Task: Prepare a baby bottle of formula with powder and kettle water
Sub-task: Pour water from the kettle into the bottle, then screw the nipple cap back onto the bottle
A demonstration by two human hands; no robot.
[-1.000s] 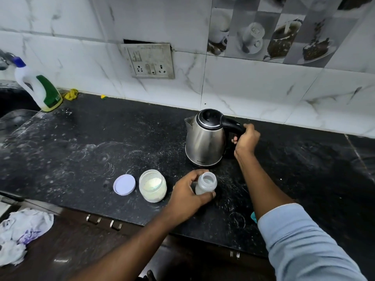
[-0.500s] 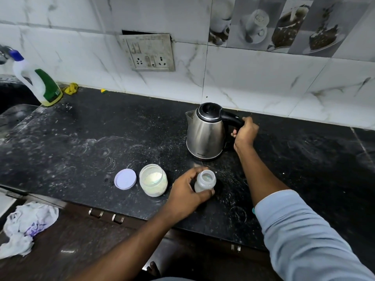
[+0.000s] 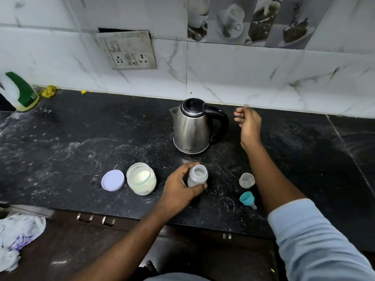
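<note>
An uncapped clear baby bottle [image 3: 197, 177] stands on the black counter [image 3: 81, 142], and my left hand [image 3: 180, 188] is wrapped around its left side. Behind it stands a steel kettle [image 3: 192, 128] with a black lid and handle, lid shut. My right hand [image 3: 248, 122] hovers just right of the kettle handle, fingers apart, touching nothing. An open jar of white formula powder [image 3: 142, 178] sits left of the bottle, its lilac lid [image 3: 112, 180] lying flat beside it. The bottle's clear cap [image 3: 246, 180] and teal ring with teat [image 3: 247, 199] lie to the right.
A white and green cleaner bottle [image 3: 19, 91] stands at the far left by the wall. A socket panel [image 3: 129, 50] is on the tiled wall above the counter. A crumpled white cloth [image 3: 18, 234] lies below the counter edge at the lower left.
My right hand has let go of the kettle handle and drawn back to the right, fingers spread. The left hand keeps its hold on the bottle. The camera has tilted down.
</note>
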